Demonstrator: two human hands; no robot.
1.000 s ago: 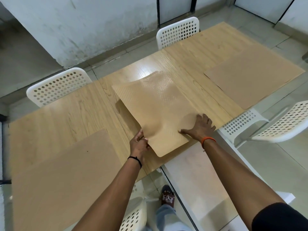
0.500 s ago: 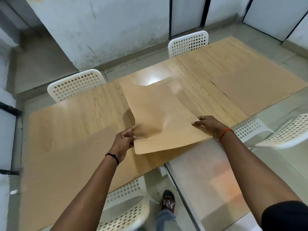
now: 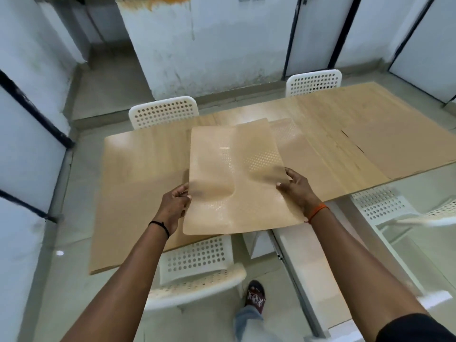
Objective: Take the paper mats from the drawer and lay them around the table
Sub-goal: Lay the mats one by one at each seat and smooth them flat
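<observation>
White perforated chair (image 3: pixel 164 111) and a second chair (image 3: pixel 313 82) at the worktop's far side, near chair (image 3: pixel 197 272) below, patterned shoe (image 3: pixel 255 293) on pale floor (image 3: pixel 108 95)

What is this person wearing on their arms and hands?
Both hands are bare, with no gloves. The left hand has a thin black band around the wrist. The right hand has an orange band on its wrist. The forearms are bare; a dark sleeve shows on the right upper arm.

Table (image 3: pixel 148 154) right end cut off, right chair (image 3: pixel 439 215) blurred
</observation>
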